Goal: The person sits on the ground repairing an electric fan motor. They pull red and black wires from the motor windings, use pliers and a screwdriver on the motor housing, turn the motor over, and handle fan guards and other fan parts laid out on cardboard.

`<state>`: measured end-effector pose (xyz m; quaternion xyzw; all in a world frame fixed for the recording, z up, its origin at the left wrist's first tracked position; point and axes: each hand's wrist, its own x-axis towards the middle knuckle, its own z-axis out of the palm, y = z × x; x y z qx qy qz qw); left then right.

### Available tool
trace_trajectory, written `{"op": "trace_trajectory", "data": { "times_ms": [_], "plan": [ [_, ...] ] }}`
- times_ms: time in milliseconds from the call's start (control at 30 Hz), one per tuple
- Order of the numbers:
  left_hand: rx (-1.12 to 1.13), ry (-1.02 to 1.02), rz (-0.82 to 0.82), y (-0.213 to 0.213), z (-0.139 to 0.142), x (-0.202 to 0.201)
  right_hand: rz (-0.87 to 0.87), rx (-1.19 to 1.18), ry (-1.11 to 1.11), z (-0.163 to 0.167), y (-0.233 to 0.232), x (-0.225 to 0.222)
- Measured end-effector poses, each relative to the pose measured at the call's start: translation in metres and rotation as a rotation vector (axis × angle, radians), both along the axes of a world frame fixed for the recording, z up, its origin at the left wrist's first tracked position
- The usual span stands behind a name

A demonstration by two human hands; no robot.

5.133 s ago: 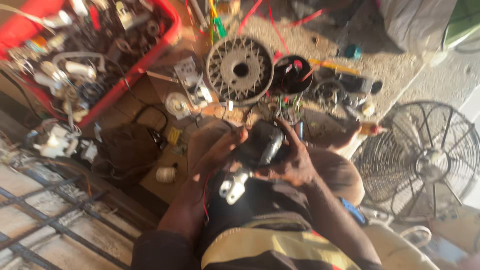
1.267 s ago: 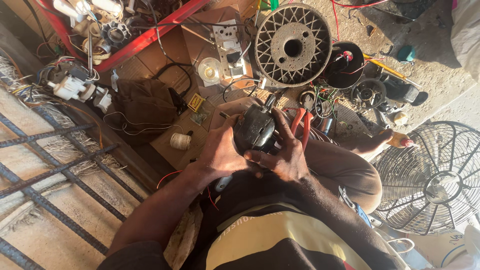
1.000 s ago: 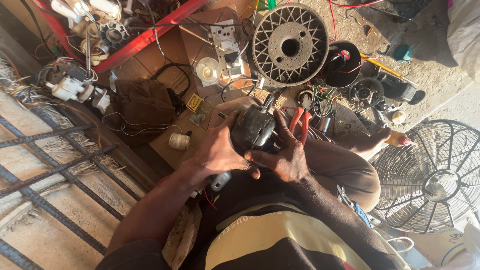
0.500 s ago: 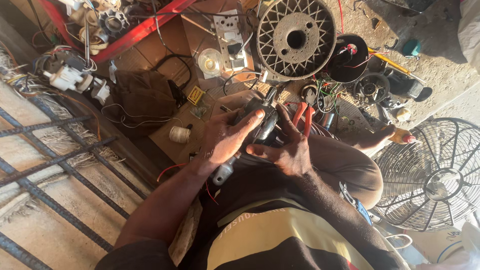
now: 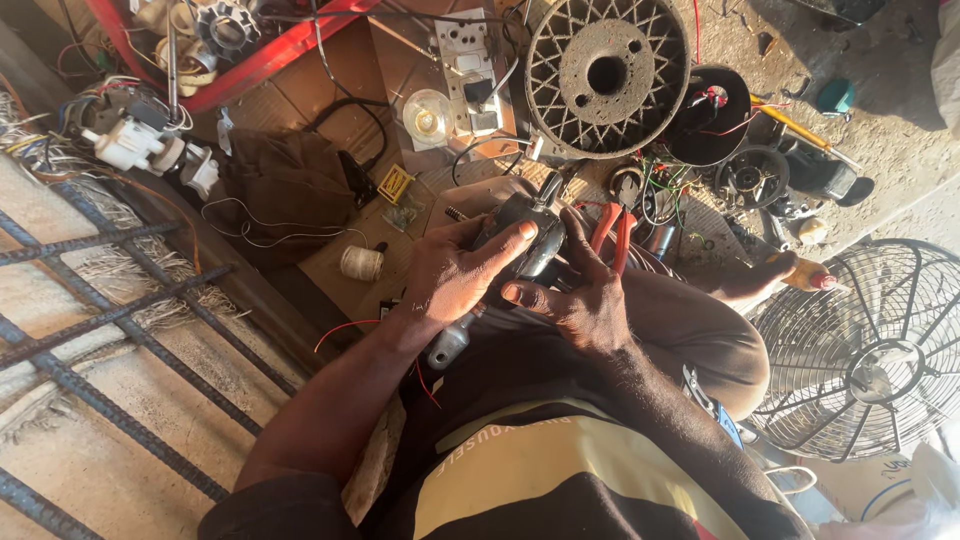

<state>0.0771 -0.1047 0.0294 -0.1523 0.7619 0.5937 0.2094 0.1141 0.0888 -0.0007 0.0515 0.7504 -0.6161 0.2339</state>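
- left hand (image 5: 450,280) wrapped on the dark motor housing (image 5: 525,240), fingers (image 5: 500,243) laid across its top, thumb side under it; held over the lap
- right hand (image 5: 580,295) grips the same motor housing from the other side, fingers curled round it, fingertip touching the left one's index
- grey metal part (image 5: 450,342) hangs just below the left fingers, thin red wire (image 5: 345,328) beside it
- red-handled pliers (image 5: 610,228) just beyond the right fingers
- small spool of pale thread (image 5: 360,263) on the wooden board (image 5: 400,70), left of the left fingers
- brown cloth (image 5: 285,185) further left
- big round spoked fan rotor (image 5: 608,75) well beyond the fingers
- black round part (image 5: 715,110) with wires beside the rotor
- wire fan guard (image 5: 870,350) on the floor, far right of the right fingers
- red crate (image 5: 260,60) of parts, far upper left
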Motion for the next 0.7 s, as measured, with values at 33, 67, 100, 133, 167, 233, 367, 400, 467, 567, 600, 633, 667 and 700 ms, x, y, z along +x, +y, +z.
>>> {"op": "trace_trajectory", "data": {
  "times_ms": [33,67,100,133,167,233,367,400,467,567,600,633,667,700],
  "plan": [
    [0.035,0.024,0.0,0.0,0.0,0.0,-0.099,-0.138,-0.129,0.002,-0.001,-0.001],
    [0.07,0.048,0.001,0.001,-0.001,0.0,-0.105,-0.157,-0.151,0.004,-0.001,-0.002],
    [0.105,0.073,0.003,0.001,-0.001,0.0,-0.11,-0.176,-0.173,0.007,-0.001,-0.003],
    [0.109,0.06,0.009,0.001,-0.001,0.0,-0.116,-0.195,-0.196,0.01,-0.002,-0.004],
    [0.115,0.046,0.013,0.001,-0.001,0.0,-0.145,-0.218,-0.214,0.013,-0.003,-0.005],
    [0.153,0.007,0.035,0.0,-0.001,0.0,-0.205,-0.262,-0.25,0.018,-0.006,-0.006],
    [0.195,-0.018,0.063,-0.001,-0.003,-0.001,-0.206,-0.265,-0.288,0.02,-0.008,-0.008],
    [0.189,-0.012,0.054,-0.001,-0.003,-0.001,-0.204,-0.24,-0.292,0.018,-0.009,-0.007],
    [0.198,0.095,0.048,-0.001,-0.003,-0.001,-0.188,-0.213,-0.248,0.011,-0.007,-0.006],
    [0.163,0.29,0.011,-0.002,-0.003,0.0,-0.001,-0.022,0.097,0.0,-0.002,-0.002],
    [0.145,0.362,-0.007,-0.002,-0.003,0.0,0.152,0.168,0.352,-0.003,0.001,0.0],
    [0.116,0.255,-0.018,-0.003,-0.003,0.0,0.308,0.358,0.604,-0.005,0.003,0.001],
    [0.087,0.148,-0.031,-0.004,-0.002,-0.001,0.251,0.248,0.464,-0.007,0.005,0.003],
    [0.058,0.037,-0.045,-0.004,-0.002,-0.001,0.196,0.138,0.32,-0.009,0.006,0.004]
  ]
}}
